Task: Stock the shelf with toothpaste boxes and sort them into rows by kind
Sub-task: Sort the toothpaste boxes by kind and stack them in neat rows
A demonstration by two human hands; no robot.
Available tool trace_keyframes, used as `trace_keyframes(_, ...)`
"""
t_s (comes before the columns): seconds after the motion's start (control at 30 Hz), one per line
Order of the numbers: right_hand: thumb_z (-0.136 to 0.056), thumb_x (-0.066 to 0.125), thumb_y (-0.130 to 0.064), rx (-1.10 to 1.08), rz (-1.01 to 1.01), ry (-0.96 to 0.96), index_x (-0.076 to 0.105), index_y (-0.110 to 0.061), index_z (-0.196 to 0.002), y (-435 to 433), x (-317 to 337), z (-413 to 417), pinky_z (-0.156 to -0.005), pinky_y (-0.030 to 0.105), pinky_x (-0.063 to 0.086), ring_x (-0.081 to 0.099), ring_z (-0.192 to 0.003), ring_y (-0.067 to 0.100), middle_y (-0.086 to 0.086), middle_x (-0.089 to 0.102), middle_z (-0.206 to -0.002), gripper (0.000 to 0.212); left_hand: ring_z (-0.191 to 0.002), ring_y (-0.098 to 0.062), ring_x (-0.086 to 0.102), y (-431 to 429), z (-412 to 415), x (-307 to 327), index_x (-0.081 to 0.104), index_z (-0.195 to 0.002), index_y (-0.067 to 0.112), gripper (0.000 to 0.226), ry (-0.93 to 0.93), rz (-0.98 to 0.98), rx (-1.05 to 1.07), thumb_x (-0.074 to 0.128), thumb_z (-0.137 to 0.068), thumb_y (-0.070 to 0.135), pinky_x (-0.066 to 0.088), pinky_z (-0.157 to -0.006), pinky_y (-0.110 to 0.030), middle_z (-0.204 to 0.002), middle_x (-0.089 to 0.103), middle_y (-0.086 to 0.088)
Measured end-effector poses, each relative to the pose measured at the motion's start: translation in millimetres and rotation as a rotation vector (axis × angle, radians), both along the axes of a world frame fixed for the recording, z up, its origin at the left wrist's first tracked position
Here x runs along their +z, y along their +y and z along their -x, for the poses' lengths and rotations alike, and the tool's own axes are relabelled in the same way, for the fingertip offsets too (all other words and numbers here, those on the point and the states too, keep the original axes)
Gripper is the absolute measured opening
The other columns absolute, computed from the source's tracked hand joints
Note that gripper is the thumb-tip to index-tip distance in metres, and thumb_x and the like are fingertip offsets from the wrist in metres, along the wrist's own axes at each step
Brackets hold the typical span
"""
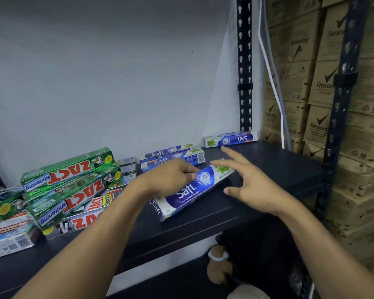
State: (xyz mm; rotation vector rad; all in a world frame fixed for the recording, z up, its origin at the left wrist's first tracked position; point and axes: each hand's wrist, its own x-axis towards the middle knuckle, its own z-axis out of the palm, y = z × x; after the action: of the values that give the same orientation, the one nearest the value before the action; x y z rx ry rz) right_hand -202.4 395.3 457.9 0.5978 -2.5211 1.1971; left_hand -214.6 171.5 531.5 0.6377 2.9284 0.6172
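Gripping box (200,187) — left hand (168,178) (right (255,186) splayed)

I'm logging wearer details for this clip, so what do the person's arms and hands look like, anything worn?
The left forearm and right forearm are bare, no sleeves showing. The left hand and right hand show no gloves, rings, watch or wristband.

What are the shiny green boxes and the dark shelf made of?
Green ZACT boxes: likely thin cardboard with a glossy, foil-like print; they glitter and have sharp folded edges. Shelf: probably painted metal, dark and matte, with a thin bent front lip.
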Motion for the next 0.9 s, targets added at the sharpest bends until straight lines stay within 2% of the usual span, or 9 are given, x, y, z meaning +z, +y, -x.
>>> trace_keyframes(0.03, -0.083, 0.077, -0.008, -0.007, -0.047, 0.005, 0.056, -0.048, -0.134, -1, 0, 2, -0.109, 0.011, 0.025, 0.024, -0.144, -0.006, -0.028, 0.023, -0.159, 0.068, -0.082, 0.006, 0.058, -2, 0, -2, 0.069, -0.125, 0.03, 0.029, 0.041, 0.03, 0.005, 0.049, -0.104, 0.031, 0.042, -0.073, -0.015, -0.088, 0.066, 0.024)
trace_keyframes(0.1, -0.083, 0.078, -0.013, -0.039, -0.092, 0.036, 0.058, -0.044, -0.133, -4, -2, 8, -0.114, 0.02, 0.03, 0.035, -0.139, -0.002, -0.024, 0.037, -0.153, 0.063, -0.078, 0.004, 0.058, -6, -1, -10, 0.072, -0.117, 0.03, 0.03, 0.122, 0.075, 0.032, 0.053, -0.1, 0.046, 0.042, -0.07, -0.02, -0.087, 0.068, 0.018)
trace_keyframes(0.17, -0.082, 0.079, -0.014, -0.057, -0.084, 0.06, 0.06, -0.04, -0.133, -5, -3, 8, -0.116, 0.024, 0.032, 0.042, -0.131, -0.003, -0.021, 0.047, -0.144, 0.06, -0.08, 0.003, 0.058, -14, -7, -20, 0.071, -0.115, 0.032, 0.046, 0.164, 0.075, 0.071, 0.057, -0.088, 0.067, 0.043, -0.069, -0.022, -0.087, 0.066, 0.017)
trace_keyframes(0.27, -0.08, 0.082, -0.024, -0.033, -0.105, 0.034, 0.057, -0.041, -0.134, -4, 2, 8, -0.109, 0.02, 0.035, 0.044, -0.126, -0.004, -0.022, 0.046, -0.137, 0.062, -0.101, -0.005, 0.06, -26, -16, -28, 0.065, -0.123, 0.036, 0.072, 0.176, 0.114, 0.093, 0.063, -0.067, 0.082, 0.052, -0.088, -0.031, -0.11, 0.062, 0.015)
trace_keyframes(0.37, -0.079, 0.082, -0.041, 0.067, -0.161, -0.069, 0.054, -0.048, -0.134, -6, 12, 11, -0.102, 0.018, 0.035, 0.043, -0.124, -0.007, -0.028, 0.044, -0.134, 0.062, -0.113, -0.008, 0.056, -29, -20, -31, 0.058, -0.133, 0.034, 0.068, 0.229, 0.127, 0.109, 0.071, -0.075, 0.067, 0.049, -0.099, -0.036, -0.124, 0.059, 0.013)
trace_keyframes(0.5, -0.077, 0.082, -0.042, 0.046, -0.138, -0.046, 0.061, -0.048, -0.127, -13, 13, 17, -0.099, 0.021, 0.039, 0.05, -0.117, -0.003, -0.025, 0.054, -0.122, 0.054, -0.117, -0.006, 0.056, -31, -21, -35, 0.056, -0.136, 0.033, 0.063, 0.328, 0.082, 0.078, 0.071, -0.081, 0.06, 0.049, -0.101, -0.035, -0.131, 0.06, 0.015)
trace_keyframes(0.6, -0.074, 0.085, -0.04, -0.043, -0.104, -0.012, 0.064, -0.045, -0.124, -11, 8, 19, -0.098, 0.024, 0.042, 0.052, -0.112, 0.0, -0.022, 0.055, -0.116, 0.054, -0.114, -0.004, 0.058, -45, -25, -37, 0.058, -0.133, 0.034, 0.056, 0.443, 0.006, 0.091, 0.072, -0.082, 0.056, 0.049, -0.1, -0.034, -0.127, 0.062, 0.016)
trace_keyframes(0.73, -0.076, 0.085, -0.038, -0.099, -0.111, 0.019, 0.065, -0.042, -0.125, -11, 7, 25, -0.097, 0.024, 0.038, 0.05, -0.114, 0.004, -0.019, 0.055, -0.117, 0.053, -0.111, -0.01, 0.059, -85, -36, -41, 0.066, -0.122, 0.03, 0.042, 0.648, -0.026, 0.21, 0.063, -0.088, 0.055, 0.05, -0.096, -0.036, -0.121, 0.062, 0.012)
trace_keyframes(0.9, -0.079, 0.081, -0.04, -0.074, -0.19, -0.038, 0.062, -0.046, -0.127, -16, 11, 39, -0.096, 0.025, 0.036, 0.049, -0.114, 0.008, -0.017, 0.054, -0.114, 0.051, -0.105, -0.013, 0.061, -126, -53, -55, 0.071, -0.111, 0.027, 0.03, 0.68, -0.034, 0.352, 0.069, -0.087, 0.046, 0.051, -0.09, -0.037, -0.113, 0.064, 0.012)
